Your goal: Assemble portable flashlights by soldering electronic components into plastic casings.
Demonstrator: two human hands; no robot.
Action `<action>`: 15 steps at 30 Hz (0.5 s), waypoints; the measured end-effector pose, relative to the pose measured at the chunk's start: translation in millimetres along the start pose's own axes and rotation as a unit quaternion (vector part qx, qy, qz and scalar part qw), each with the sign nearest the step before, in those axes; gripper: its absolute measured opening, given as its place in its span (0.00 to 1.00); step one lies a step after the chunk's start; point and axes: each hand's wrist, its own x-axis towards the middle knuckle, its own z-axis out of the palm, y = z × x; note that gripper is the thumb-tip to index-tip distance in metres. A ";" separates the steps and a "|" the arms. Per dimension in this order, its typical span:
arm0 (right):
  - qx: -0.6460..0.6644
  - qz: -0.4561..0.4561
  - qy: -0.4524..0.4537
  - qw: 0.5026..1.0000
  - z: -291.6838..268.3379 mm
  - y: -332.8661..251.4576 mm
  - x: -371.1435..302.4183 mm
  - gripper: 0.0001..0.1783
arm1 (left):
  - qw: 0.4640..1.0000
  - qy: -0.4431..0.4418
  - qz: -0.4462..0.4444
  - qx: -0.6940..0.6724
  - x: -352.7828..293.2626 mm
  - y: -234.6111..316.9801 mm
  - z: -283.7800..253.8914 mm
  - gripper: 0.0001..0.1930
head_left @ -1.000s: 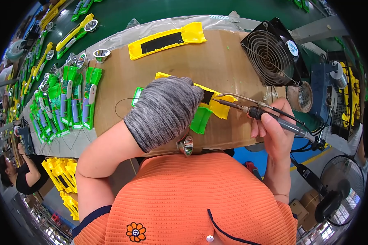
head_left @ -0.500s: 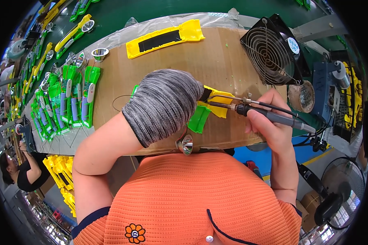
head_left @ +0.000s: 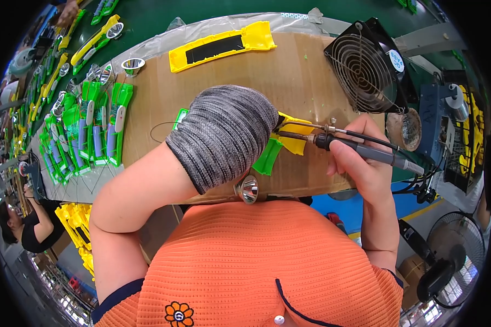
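Observation:
In my right hand [head_left: 369,173] is a soldering iron [head_left: 377,155] with a thin metal feed tube along its top; the fingers are wrapped round its grey handle. Its tip points left, at a yellow plastic shell [head_left: 294,144] beside my left hand. A grey striped knit cover [head_left: 223,136] wraps my left hand and wrist, and the fingers are hidden behind it. Partly under that hand lies a green plastic housing [head_left: 267,157], touching or close to the yellow shell. A silvery reflector cup [head_left: 249,189] sits at the near edge of the cardboard.
Beyond my hands lies a yellow shell with a black strip [head_left: 218,49]. Several green housings with purple cells and wires [head_left: 97,128] stand at left. To the right are a black fan with a wire guard [head_left: 360,68], a round tin [head_left: 406,131] and a blue box [head_left: 432,122].
My covered left hand has shifted slightly up and to the right. The soldering iron stays in my right hand, with its tip still by the yellow shell.

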 end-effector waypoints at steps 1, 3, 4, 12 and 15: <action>0.008 0.002 0.007 1.000 1.5 -0.8 0.2 0.09 | 1.000 -0.005 -0.002 0.000 1.1 0.0 -0.2 0.07; 0.016 0.005 0.014 1.000 2.0 -1.2 -0.7 0.09 | 1.000 -0.016 -0.005 0.000 3.0 0.3 -0.8 0.07; 0.013 -0.002 0.019 1.000 1.7 -0.9 -1.9 0.09 | 1.000 -0.021 -0.006 0.000 4.3 0.5 -1.0 0.07; 0.054 -0.039 0.071 0.995 -7.0 5.2 -15.3 0.09 | 0.999 -0.036 -0.022 -0.018 2.8 0.4 -3.7 0.08; 0.078 -0.036 0.064 0.994 -3.5 8.9 -13.8 0.10 | 0.998 -0.054 -0.019 -0.024 7.3 -5.9 -1.4 0.08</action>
